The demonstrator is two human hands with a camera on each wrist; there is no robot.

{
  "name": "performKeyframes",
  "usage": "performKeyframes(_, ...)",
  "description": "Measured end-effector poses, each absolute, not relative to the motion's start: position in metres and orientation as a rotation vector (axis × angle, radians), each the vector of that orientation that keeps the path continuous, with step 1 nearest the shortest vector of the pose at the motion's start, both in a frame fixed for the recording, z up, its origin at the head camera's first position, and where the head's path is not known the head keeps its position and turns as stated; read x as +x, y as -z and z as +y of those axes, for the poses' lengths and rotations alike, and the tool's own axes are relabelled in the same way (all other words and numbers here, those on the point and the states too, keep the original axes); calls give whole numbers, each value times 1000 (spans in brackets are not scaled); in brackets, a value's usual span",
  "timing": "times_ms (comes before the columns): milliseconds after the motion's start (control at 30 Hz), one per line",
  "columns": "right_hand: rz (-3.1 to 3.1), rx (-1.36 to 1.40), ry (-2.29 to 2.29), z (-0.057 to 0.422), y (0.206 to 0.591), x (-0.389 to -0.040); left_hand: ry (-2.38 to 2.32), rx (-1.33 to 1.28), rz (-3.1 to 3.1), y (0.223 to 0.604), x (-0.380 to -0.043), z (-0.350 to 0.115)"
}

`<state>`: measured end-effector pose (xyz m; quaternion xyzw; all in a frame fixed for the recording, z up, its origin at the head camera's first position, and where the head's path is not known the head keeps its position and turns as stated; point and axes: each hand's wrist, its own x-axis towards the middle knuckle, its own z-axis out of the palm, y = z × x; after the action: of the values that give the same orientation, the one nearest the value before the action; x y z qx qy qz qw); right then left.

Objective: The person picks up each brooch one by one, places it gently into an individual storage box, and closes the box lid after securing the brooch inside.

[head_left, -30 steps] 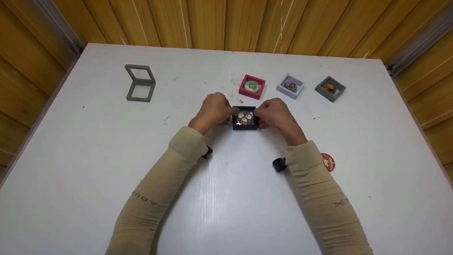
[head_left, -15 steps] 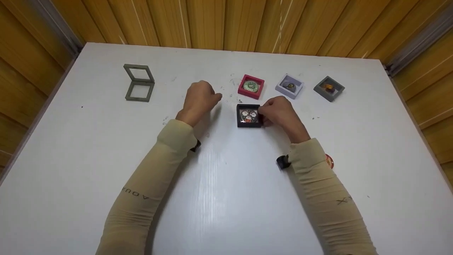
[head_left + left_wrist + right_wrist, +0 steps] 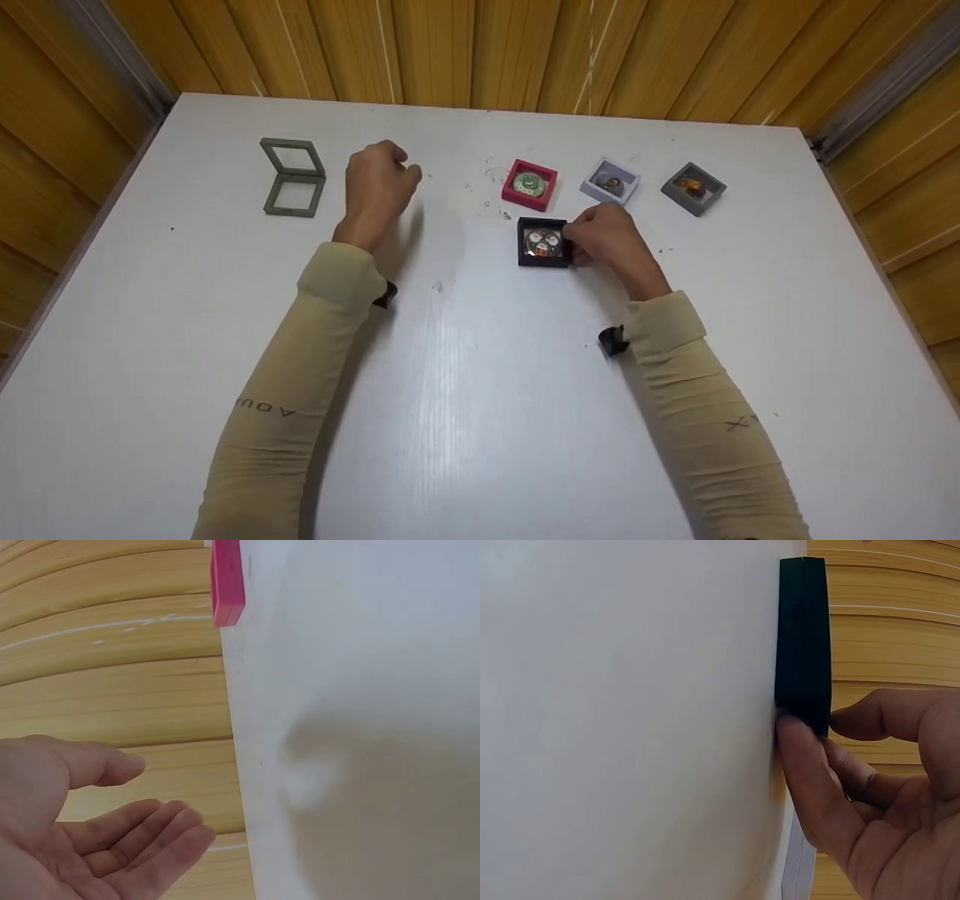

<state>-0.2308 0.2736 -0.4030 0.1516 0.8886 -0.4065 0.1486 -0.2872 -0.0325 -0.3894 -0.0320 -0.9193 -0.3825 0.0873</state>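
Note:
A small black display frame [image 3: 543, 244] with a round, patterned token inside stands near the middle of the white table. My right hand [image 3: 611, 244] pinches its right edge between thumb and fingers; in the right wrist view the frame's dark side [image 3: 802, 637] shows above the fingertips. My left hand [image 3: 379, 191] is in the air, holding nothing, between the frames and an olive-green frame [image 3: 294, 195] that stands unfolded at the far left. In the left wrist view the left hand [image 3: 97, 825] has loosely bent fingers, with the thumb apart from them.
Behind the black frame are a red frame [image 3: 529, 184] with a green token, a lilac frame [image 3: 610, 181] and a grey frame [image 3: 694, 189] with an amber-coloured piece. A wooden panel wall [image 3: 435, 52] rises beyond the table's back edge.
My left hand has let go of the black frame and moved left and back. The right hand has slid the frame a little to the right. The red disc is now hidden behind the right sleeve.

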Motion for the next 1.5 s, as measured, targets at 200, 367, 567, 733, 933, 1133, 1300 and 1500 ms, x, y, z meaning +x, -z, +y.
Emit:
performKeyframes(200,2577,462,1166,285,402,-229,1113,-66,-2625,391,-291,-44)
performKeyframes(367,2569,465,1208,295,401,-227,1058,-60,-2528,389,-293,-54)
performKeyframes(567,2574,478,1198,310,401,-226,1014,-23,-2548,385,-295,-68)
performKeyframes(733,2598,484,1182,322,402,-225,1002,16,-2591,384,-296,-82)
performKeyframes(933,2570,515,1233,336,402,-224,1017,37,-2624,382,-297,-98)
performKeyframes(1133,2583,518,1202,348,402,-223,999,38,-2669,380,-298,-113)
performKeyframes(1300,2603,531,1204,356,402,-223,1004,-4,-2713,378,-300,-125)
performKeyframes(1500,2641,549,1111,368,402,-224,1016,8,-2785,378,-303,-137)
